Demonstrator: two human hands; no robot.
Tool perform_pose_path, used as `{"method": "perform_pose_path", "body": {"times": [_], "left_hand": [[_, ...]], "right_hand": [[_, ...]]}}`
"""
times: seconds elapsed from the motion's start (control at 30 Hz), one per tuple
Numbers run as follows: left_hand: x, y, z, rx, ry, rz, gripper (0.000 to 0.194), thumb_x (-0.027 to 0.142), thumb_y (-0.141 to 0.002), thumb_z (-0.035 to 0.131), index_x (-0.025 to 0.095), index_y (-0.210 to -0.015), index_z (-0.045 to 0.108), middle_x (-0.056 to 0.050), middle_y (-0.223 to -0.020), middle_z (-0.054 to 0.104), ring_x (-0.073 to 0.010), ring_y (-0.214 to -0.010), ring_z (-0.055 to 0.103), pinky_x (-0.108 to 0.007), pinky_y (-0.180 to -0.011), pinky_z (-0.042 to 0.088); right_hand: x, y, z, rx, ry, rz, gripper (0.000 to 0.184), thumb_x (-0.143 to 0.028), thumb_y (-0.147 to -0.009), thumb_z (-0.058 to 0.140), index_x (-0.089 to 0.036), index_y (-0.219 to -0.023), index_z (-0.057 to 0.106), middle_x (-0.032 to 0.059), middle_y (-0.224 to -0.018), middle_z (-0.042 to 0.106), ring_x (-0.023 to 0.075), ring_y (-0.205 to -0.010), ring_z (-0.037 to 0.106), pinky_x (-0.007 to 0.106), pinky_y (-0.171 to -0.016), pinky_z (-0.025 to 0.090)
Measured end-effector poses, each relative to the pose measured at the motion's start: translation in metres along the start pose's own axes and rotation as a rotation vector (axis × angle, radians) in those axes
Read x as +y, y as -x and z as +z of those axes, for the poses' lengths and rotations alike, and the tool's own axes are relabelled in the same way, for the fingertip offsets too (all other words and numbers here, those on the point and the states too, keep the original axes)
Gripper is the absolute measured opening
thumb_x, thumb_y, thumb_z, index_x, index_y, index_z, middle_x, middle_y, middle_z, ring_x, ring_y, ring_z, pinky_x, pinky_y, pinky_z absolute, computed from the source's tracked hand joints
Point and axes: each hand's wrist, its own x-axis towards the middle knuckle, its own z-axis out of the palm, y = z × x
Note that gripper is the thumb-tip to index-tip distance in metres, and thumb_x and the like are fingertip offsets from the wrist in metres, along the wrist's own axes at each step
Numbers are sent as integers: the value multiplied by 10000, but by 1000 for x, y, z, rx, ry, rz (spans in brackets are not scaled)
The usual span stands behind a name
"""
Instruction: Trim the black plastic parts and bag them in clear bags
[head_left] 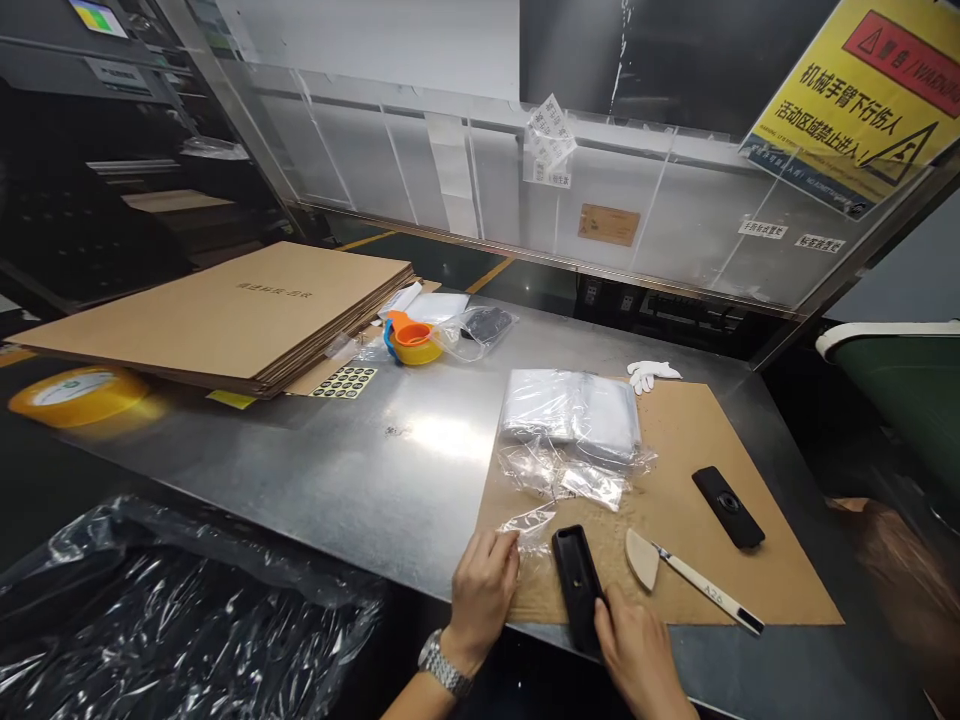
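My right hand (637, 640) grips the near end of a long black plastic case (576, 580), its hollow side facing up. My left hand (484, 585) is closed, pinching the edge of a small clear plastic bag (534, 545); a metal watch (442, 664) is on that wrist. To the right of the case lie a tan wedge-shaped pad (641, 560) and a cream-handled craft knife (709, 588). A black part with a round lens-like centre (727, 507) rests farther right. Beyond my hands is a stack of clear plastic bags (574, 415).
Brown cardboard (757, 450) covers the right of the metal table (367, 480). Flat cartons (247, 300), yellow tape (82, 393), a sticker sheet (345, 382) and an orange tape dispenser (412, 338) stand left. A white glove (651, 375) lies behind; black plastic film (180, 610) hangs at front left.
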Motion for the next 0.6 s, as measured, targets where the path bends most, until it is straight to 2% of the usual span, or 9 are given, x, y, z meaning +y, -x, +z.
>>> {"method": "perform_pose_path", "body": {"times": [0.1, 0.2, 0.33, 0.47, 0.6], "left_hand": [[4, 10, 4, -80, 19, -26, 206, 151, -854, 421, 201, -905, 614, -34, -729, 592, -192, -701, 536, -298, -640, 420], [10, 11, 6, -172, 66, -62, 217, 169, -859, 414, 203, -910, 622, -45, -755, 608, -207, -738, 553, -315, -666, 432], [15, 6, 3, -318, 180, -94, 188, 210, -855, 450, 218, -914, 628, -31, -762, 628, -183, -717, 588, -277, -631, 462], [13, 1, -3, -427, 253, -98, 206, 173, -828, 463, 225, -894, 651, -19, -759, 643, -165, -709, 612, -256, -630, 487], [11, 2, -10, -449, 253, -91, 223, 157, -832, 442, 215, -920, 639, -32, -820, 649, -179, -794, 616, -279, -687, 500]], "right_hand": [[4, 16, -10, -32, -34, 39, 313, -423, -909, 335, -239, -700, 477, 5, -522, 485, 160, -446, 454, 261, -450, 270], [-2, 29, -19, -160, -112, 31, 323, -427, -907, 360, -228, -709, 520, -11, -557, 491, 142, -497, 462, 239, -481, 311], [-6, 37, -13, -310, -213, 84, 341, -439, -878, 421, -200, -665, 539, -26, -566, 457, 129, -546, 439, 226, -515, 310], [1, 34, -4, -275, -220, 135, 390, -440, -899, 358, -184, -647, 511, -27, -561, 446, 118, -522, 434, 210, -481, 315], [5, 33, 0, -201, -168, 143, 392, -426, -906, 350, -181, -638, 497, -27, -544, 465, 116, -502, 461, 197, -462, 328]]}}
